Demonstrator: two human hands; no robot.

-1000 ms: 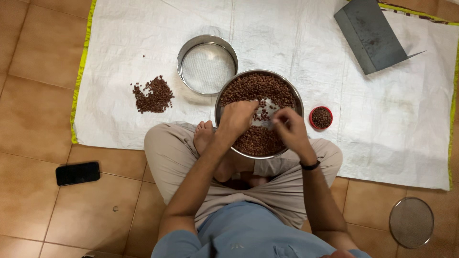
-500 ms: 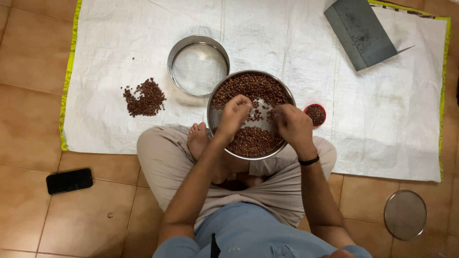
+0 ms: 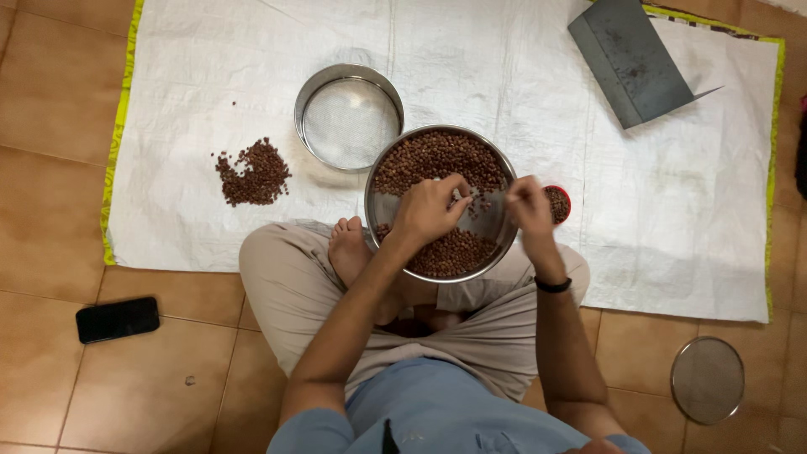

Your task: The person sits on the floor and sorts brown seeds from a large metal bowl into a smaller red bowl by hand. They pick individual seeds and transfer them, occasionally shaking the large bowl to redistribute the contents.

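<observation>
Versus the earlier frames the left hand (image 3: 430, 208) sits a bit lower over the pan (image 3: 441, 202), fingers now bunched toward the middle; the right hand (image 3: 528, 202) has shifted out toward the pan's right rim. The view has also drifted, so the sheet (image 3: 689, 219) and everything on it sit slightly lower and to the right.

Both hands are over the round steel pan of brown beans (image 3: 437, 155). Left hand curled, fingertips pinched at the beans near the bare patch in the middle; whether it holds any, can't tell. Right hand blurred, fingers loosely closed at the right rim; grasp can't be told. The pan rests on the person's crossed legs, directly under both hands, beans piled beyond and nearer than the fingers. Pan is round, no long axis, open side up, about level.

Just right of the right hand: small red cup (image 3: 558, 203) with beans, touching the pan rim. Beyond the left hand: round sieve (image 3: 349, 118), beside the pan. Well left of the left hand: bean pile (image 3: 254, 172) on the sheet. Far beyond the right hand: grey dustpan (image 3: 632, 57). Phone (image 3: 118, 319) on the floor, far left; a second sieve (image 3: 707, 380) on the floor, right.
</observation>
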